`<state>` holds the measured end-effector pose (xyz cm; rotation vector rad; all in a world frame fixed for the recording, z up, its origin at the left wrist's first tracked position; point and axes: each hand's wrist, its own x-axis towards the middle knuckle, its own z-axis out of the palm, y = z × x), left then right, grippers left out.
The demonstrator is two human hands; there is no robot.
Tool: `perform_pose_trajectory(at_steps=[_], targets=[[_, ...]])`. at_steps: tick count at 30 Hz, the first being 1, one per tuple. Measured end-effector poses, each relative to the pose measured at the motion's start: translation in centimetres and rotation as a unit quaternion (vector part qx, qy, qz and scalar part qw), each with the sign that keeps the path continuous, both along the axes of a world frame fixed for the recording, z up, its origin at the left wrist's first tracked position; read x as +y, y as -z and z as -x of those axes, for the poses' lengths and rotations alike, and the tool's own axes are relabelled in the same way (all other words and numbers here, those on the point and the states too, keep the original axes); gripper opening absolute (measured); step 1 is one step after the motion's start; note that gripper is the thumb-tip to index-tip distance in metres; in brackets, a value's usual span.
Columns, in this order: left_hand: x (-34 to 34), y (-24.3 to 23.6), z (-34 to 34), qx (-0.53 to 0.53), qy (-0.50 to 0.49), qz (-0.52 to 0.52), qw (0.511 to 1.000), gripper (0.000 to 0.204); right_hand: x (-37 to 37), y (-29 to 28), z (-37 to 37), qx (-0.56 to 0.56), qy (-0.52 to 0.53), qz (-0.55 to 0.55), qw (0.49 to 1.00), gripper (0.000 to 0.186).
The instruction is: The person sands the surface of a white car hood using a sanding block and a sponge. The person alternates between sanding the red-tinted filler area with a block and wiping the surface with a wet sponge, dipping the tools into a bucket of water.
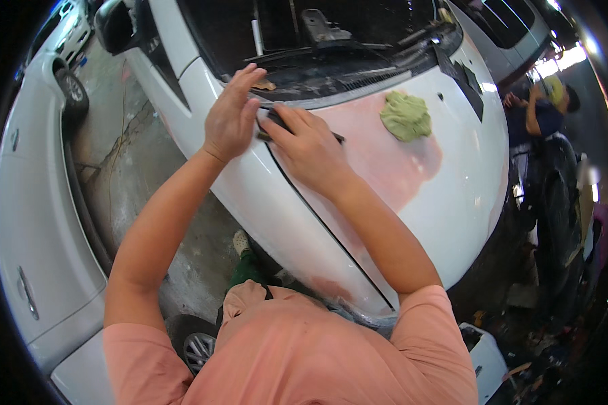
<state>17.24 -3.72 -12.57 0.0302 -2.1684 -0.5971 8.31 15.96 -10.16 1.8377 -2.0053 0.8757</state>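
Observation:
At the upper left corner of a white car's hood (466, 189), near the windshield, my right hand (304, 142) grips a dark, flat block (336, 137) against the panel. My left hand (231, 121) is raised just left of it, fingers stretched out, with nothing visible in it; whether it touches the block is unclear. A crumpled pale green cloth (405, 115) lies on the hood to the right, beside a large pinkish patch (378, 169). The hood's left seam runs down below my hands.
Another white car (40, 223) stands at the left on cracked concrete (111, 189). Behind the hood at right, a person (540, 115) in dark clothing stands among dark parts and clutter (554, 209). A grey vehicle (500, 27) is at the upper right. My foot (242, 241) shows beside the car.

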Motion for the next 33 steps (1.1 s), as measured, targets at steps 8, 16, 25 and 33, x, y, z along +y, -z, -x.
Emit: perform_pose_trajectory(at_steps=[8, 16, 25, 33], targets=[[-0.1, -1.0, -0.3, -0.069, 0.028, 0.139, 0.988, 0.055, 24.0, 3.7, 0.0, -0.020, 0.136, -0.085, 0.987, 0.045], [8.3, 1.4, -3.2, -0.258, 0.132, 0.334, 0.897, 0.104, 40.9, 5.7, -8.8, -0.164, 0.429, 0.023, 0.888, 0.040], [29.2, 4.3, -2.3, -0.264, 0.250, 0.342, 0.867, 0.108, 54.1, 17.7, -33.3, -0.619, 0.550, -0.193, 0.527, 0.051], [39.6, 7.3, -2.0, -0.253, 0.253, 0.328, 0.874, 0.104, 55.0, 41.9, -42.0, -0.639, 0.481, -0.412, 0.437, 0.056]])
